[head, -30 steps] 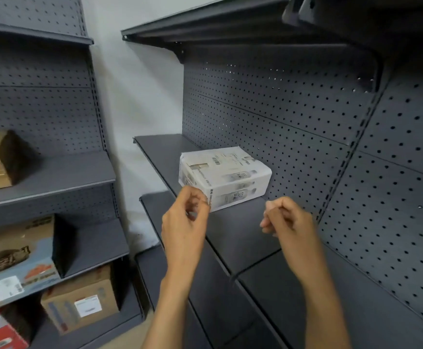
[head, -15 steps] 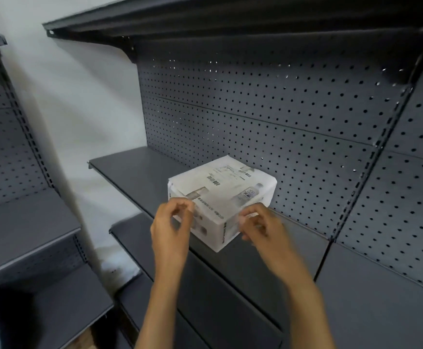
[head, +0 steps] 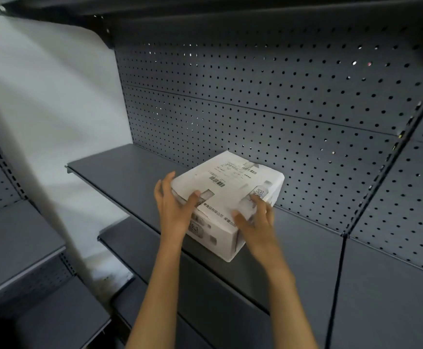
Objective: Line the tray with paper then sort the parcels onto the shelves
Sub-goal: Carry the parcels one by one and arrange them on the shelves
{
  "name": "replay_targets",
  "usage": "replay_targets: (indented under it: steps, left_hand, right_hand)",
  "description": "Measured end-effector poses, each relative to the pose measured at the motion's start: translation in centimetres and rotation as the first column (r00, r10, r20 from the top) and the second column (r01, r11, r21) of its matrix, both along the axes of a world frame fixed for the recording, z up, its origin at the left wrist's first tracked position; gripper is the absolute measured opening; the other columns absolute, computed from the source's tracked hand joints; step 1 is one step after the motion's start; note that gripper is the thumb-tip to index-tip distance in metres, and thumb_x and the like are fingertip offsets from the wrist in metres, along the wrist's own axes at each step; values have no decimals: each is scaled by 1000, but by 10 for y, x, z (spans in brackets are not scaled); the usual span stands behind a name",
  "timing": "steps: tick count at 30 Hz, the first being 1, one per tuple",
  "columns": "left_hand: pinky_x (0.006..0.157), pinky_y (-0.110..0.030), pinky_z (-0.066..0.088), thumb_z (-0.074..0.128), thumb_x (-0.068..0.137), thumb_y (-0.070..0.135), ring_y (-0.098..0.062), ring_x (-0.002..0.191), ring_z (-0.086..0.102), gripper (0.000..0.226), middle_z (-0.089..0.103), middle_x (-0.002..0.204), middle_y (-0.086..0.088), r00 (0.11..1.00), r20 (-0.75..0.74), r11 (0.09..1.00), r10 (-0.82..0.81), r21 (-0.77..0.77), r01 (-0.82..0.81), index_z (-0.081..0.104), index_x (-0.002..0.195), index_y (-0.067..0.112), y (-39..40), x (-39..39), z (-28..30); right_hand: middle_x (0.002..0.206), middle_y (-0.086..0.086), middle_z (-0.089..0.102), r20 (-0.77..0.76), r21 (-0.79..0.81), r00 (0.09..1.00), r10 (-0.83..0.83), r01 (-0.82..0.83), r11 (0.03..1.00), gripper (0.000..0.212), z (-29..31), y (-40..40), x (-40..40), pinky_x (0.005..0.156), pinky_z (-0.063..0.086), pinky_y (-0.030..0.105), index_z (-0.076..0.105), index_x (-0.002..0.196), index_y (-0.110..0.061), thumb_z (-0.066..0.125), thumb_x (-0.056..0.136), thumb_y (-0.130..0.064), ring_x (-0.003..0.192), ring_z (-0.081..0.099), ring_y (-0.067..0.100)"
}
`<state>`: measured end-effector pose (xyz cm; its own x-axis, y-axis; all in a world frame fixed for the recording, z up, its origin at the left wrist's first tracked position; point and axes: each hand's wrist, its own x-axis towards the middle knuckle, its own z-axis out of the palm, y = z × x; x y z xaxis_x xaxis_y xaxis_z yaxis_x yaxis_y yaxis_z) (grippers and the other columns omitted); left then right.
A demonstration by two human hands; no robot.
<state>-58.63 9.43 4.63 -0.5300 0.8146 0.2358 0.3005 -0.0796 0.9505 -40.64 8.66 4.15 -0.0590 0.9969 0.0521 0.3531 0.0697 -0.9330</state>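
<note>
Taking the box [head: 226,197] as my landmark and reading from the left: well to its left I see a pale wall [head: 54,117], and at the far edge the grey shelves of a neighbouring rack [head: 16,245]. The box itself is a white parcel with barcodes and printed labels on top and a bottle pictured near its right edge; it sits on the dark grey shelf [head: 119,170], turned at an angle, its far corner close to the perforated back panel [head: 255,96] and its near corner reaching toward the shelf's front edge. On the box's left side I have the left hand [head: 173,207], its grip spread wide: the fingers lie straight along the left face and the thumb rests on the top near the edge. On the box's near right side is the right hand [head: 257,222], somewhat blurred, its grip also opened out, fingers stretched onto the top and the right front face, pressing rather than curling round it. Below the box a lower shelf [head: 139,238] juts out, and above it a top shelf [head: 155,11] overhangs. Right of the box a slotted upright post [head: 381,167] divides the back panels.
</note>
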Motion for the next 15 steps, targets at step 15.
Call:
replay_targets:
  steps: [15]
  left_hand:
    - [76,-15,44,80,84,31,-5,108,59,62,58,131,2,906,421,999,-32,42,16,41,130,25,-5,21,-9]
  right_hand:
    - [170,-4,8,-129,37,988,-83,89,995,62,15,-10,-7,120,29,35,28,158,-26,56,102,-23,152,25,17]
